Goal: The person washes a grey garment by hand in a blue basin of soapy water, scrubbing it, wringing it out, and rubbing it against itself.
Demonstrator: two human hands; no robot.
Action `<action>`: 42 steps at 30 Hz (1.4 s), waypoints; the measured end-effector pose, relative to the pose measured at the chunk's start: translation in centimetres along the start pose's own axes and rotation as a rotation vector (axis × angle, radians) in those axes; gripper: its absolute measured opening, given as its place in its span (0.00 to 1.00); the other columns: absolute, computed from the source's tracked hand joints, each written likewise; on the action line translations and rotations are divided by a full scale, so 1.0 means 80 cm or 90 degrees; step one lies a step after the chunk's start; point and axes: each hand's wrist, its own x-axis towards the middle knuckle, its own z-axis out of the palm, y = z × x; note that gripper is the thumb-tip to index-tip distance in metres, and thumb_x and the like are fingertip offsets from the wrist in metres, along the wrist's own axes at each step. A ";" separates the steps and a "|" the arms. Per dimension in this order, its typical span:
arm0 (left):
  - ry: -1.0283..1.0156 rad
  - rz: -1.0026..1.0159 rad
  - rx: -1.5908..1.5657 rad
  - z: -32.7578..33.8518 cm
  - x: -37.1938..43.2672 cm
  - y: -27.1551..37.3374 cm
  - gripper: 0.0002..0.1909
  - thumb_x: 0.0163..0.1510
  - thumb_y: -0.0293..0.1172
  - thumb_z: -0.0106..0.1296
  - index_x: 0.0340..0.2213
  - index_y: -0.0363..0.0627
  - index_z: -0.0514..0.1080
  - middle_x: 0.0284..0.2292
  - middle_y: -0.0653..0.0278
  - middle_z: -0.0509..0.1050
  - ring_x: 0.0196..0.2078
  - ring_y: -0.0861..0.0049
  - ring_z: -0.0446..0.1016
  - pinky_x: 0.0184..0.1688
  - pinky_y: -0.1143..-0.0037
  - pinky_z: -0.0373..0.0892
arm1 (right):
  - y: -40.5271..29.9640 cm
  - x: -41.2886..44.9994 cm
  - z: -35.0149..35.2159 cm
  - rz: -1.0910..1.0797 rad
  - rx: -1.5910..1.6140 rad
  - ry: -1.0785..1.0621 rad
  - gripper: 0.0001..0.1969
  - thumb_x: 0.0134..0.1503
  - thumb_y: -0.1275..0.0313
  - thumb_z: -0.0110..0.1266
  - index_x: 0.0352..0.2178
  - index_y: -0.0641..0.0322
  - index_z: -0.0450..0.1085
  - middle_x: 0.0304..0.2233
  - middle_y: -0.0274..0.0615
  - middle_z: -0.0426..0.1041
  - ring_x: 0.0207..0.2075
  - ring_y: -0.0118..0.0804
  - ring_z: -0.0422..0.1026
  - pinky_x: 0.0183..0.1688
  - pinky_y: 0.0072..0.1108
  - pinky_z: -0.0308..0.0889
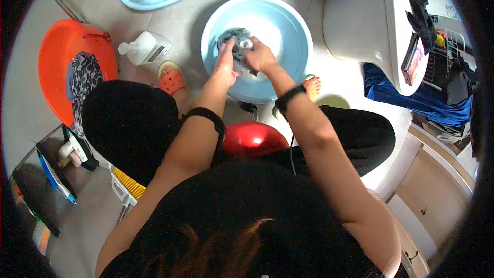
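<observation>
A light blue plastic basin [303, 52] stands on the floor between my feet. Over its left half, a bunched grey cloth [234, 35] is between my two hands. My right hand [261, 55] has its fingers curled on the cloth's right side, beside a shiny whitish round spot that is blurred. On the cloth's left side, my left hand [227, 63] rests with the thumb and fingers apart; whether it grips the fabric is unclear. The lower part of the cloth hangs inside the basin, partly hidden by the hands.
A white pump bottle [148, 48] stands left of the basin. An orange tub [54, 73] holds patterned cloth [87, 71]. Another blue basin [129, 0] with clothes lies at the top. A white pedestal fixture [355, 19] is at right, and a shiny red object [254, 139] sits between my legs.
</observation>
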 end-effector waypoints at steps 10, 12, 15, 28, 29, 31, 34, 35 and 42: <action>-0.522 0.070 -0.400 0.020 -0.066 0.009 0.20 0.51 0.46 0.41 0.40 0.44 0.64 0.37 0.60 0.68 0.36 0.66 0.67 0.41 0.67 0.65 | -0.104 -0.152 -0.007 -0.184 -0.057 0.367 0.25 0.44 0.55 0.52 0.38 0.64 0.63 0.34 0.58 0.63 0.34 0.59 0.65 0.39 0.37 0.62; -0.183 -0.015 -0.196 0.054 -0.076 0.011 0.24 0.56 0.47 0.28 0.43 0.42 0.62 0.40 0.57 0.67 0.41 0.67 0.67 0.43 0.67 0.64 | -0.067 -0.085 -0.032 -0.036 0.067 0.374 0.24 0.46 0.55 0.48 0.38 0.65 0.63 0.35 0.61 0.66 0.37 0.60 0.65 0.42 0.36 0.61; -0.162 0.088 -0.152 0.073 -0.054 -0.006 0.27 0.57 0.47 0.19 0.45 0.44 0.61 0.43 0.58 0.67 0.44 0.67 0.67 0.47 0.66 0.62 | -0.021 -0.048 -0.052 0.012 0.170 0.387 0.22 0.47 0.60 0.45 0.39 0.69 0.61 0.32 0.62 0.69 0.38 0.57 0.67 0.43 0.32 0.61; -0.105 0.108 -0.025 0.082 -0.103 0.006 0.17 0.54 0.43 0.39 0.39 0.46 0.66 0.34 0.63 0.71 0.32 0.74 0.72 0.36 0.72 0.68 | -0.009 -0.036 -0.080 0.128 0.320 0.150 0.28 0.54 0.52 0.34 0.37 0.70 0.67 0.38 0.58 0.68 0.42 0.55 0.66 0.46 0.32 0.59; -0.107 0.111 -0.022 0.085 -0.105 0.016 0.17 0.54 0.43 0.39 0.39 0.46 0.66 0.34 0.63 0.71 0.32 0.74 0.72 0.36 0.72 0.68 | 0.014 -0.016 -0.082 0.100 0.193 0.158 0.31 0.53 0.48 0.33 0.38 0.70 0.66 0.40 0.58 0.66 0.45 0.53 0.63 0.49 0.31 0.57; -0.115 0.128 -0.100 0.068 -0.100 0.027 0.19 0.51 0.44 0.44 0.40 0.44 0.65 0.37 0.63 0.71 0.34 0.74 0.72 0.38 0.73 0.68 | 0.035 -0.003 -0.084 0.112 0.064 0.207 0.33 0.53 0.48 0.28 0.39 0.70 0.66 0.40 0.59 0.66 0.47 0.53 0.62 0.50 0.31 0.55; -0.083 0.141 -0.117 0.049 -0.093 0.051 0.30 0.47 0.51 0.48 0.47 0.47 0.58 0.46 0.58 0.63 0.44 0.66 0.66 0.43 0.68 0.65 | 0.079 0.011 -0.081 0.196 0.089 0.102 0.34 0.54 0.46 0.23 0.46 0.66 0.58 0.47 0.58 0.60 0.49 0.54 0.59 0.50 0.33 0.55; -0.050 0.123 -0.158 0.045 -0.088 0.055 0.32 0.46 0.52 0.48 0.50 0.53 0.55 0.49 0.60 0.60 0.46 0.62 0.64 0.43 0.64 0.63 | 0.086 0.017 -0.074 0.227 0.098 0.076 0.33 0.53 0.46 0.26 0.50 0.61 0.51 0.49 0.59 0.56 0.49 0.54 0.59 0.51 0.33 0.55; 0.062 0.065 0.035 0.019 -0.038 0.026 0.41 0.45 0.54 0.48 0.55 0.57 0.44 0.55 0.58 0.49 0.52 0.54 0.54 0.43 0.63 0.63 | 0.074 0.047 0.046 0.256 -0.174 -0.028 0.41 0.47 0.51 0.48 0.56 0.50 0.38 0.53 0.61 0.45 0.49 0.61 0.57 0.48 0.39 0.59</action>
